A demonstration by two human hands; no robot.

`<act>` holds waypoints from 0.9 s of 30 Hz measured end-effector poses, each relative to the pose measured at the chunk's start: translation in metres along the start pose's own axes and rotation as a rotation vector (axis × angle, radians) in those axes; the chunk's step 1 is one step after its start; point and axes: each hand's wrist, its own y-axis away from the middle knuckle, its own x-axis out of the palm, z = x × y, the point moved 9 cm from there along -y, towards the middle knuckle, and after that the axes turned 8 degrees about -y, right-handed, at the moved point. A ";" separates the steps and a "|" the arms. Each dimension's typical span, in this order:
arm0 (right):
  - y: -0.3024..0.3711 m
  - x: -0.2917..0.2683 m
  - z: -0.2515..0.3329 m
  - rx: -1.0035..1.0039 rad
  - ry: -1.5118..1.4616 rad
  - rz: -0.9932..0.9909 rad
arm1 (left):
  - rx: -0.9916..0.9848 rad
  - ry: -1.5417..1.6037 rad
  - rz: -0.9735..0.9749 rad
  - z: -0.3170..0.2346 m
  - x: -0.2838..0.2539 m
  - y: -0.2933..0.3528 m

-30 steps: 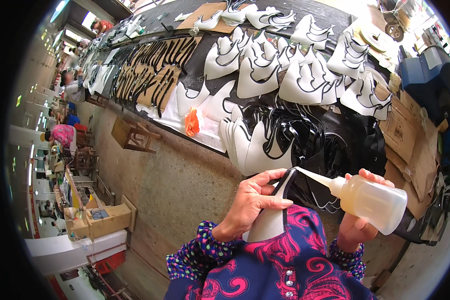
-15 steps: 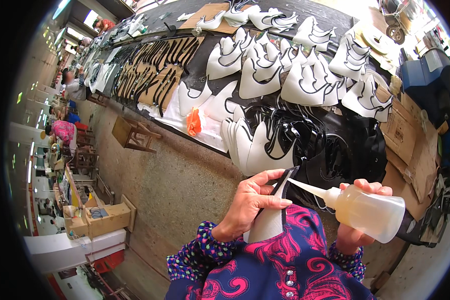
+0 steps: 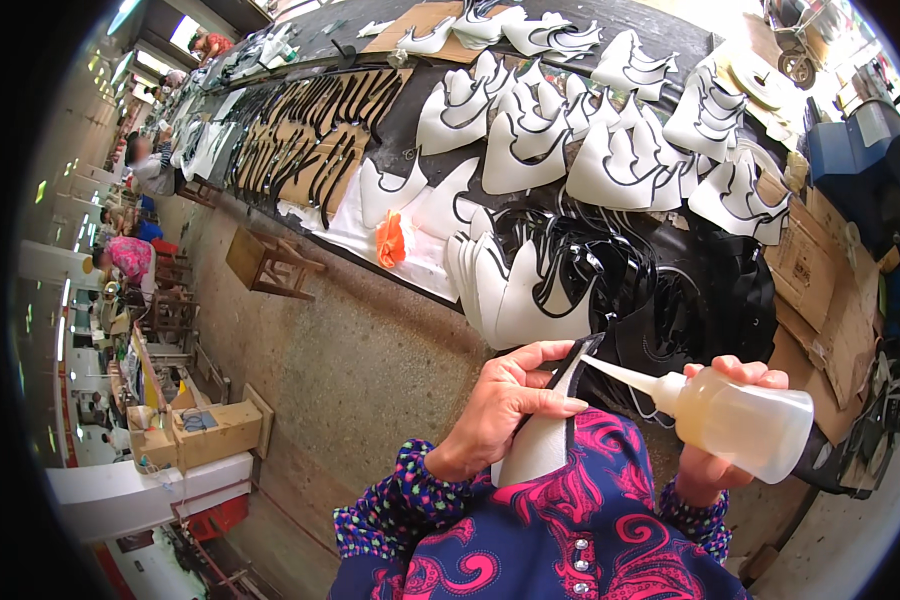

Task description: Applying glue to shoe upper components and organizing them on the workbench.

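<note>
One piece (image 3: 532, 455) is sitting pinched in the left hand (image 3: 505, 408); the right hand (image 3: 708, 468) is gripping the bottle (image 3: 748, 420); oversqueezing would be risking a flooded piece.

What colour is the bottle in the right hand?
The bottle is translucent whitish with a pale yellow tint, clearest in the head view.

Left of our left hand (image 3: 510, 405) we have open air above the floor (image 3: 350, 340). Beyond our hands, stacked white pieces (image 3: 525, 310) and a black heap (image 3: 725, 300) block us; between them, the bottle's (image 3: 745, 425) nozzle (image 3: 622, 376) bars the gap.
</note>
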 end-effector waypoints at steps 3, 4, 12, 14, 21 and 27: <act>0.003 -0.003 -0.003 0.063 0.083 -0.112 | -0.007 0.003 0.008 0.000 -0.001 0.000; 0.001 0.000 -0.002 0.026 0.141 -0.048 | -0.007 0.003 0.007 0.000 -0.001 0.000; 0.005 -0.021 0.002 0.037 0.275 -0.201 | -0.035 0.012 0.003 0.003 -0.003 0.001; 0.005 -0.015 -0.002 0.012 0.082 -0.070 | -0.026 0.012 0.001 0.006 -0.007 0.000; -0.006 -0.020 -0.021 0.058 0.377 -0.293 | -0.017 0.017 -0.078 -0.001 -0.040 0.004; -0.011 -0.040 -0.042 0.132 0.303 -0.370 | 0.220 -0.005 -0.377 -0.060 -0.151 0.011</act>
